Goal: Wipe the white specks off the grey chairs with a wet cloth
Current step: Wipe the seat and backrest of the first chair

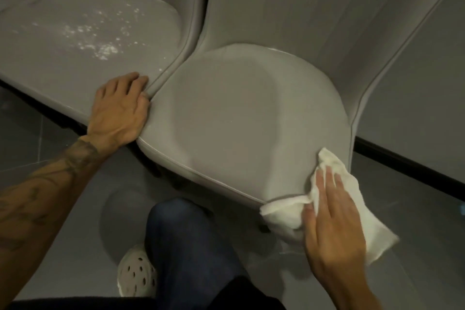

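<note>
Two grey chairs stand side by side. The left chair's seat (63, 58) carries a patch of white specks (95, 35) across its middle. The right chair's seat (239, 113) looks plain grey with no specks that I can see. My right hand (332, 219) presses a white cloth (284, 216) with straight fingers against the front right edge of the right seat; part of the cloth hangs below the rim. My left hand (120, 111) rests at the gap between the two seats, its fingertips curled over the left edge of the right seat.
Tall grey backrests (314, 7) rise behind both seats. Below lies a grey tiled floor (50, 209), with my knee in dark blue trousers (191, 239) and a white clog (137, 272) in front of the right chair. A grey wall with a black skirting strip (407, 163) runs at right.
</note>
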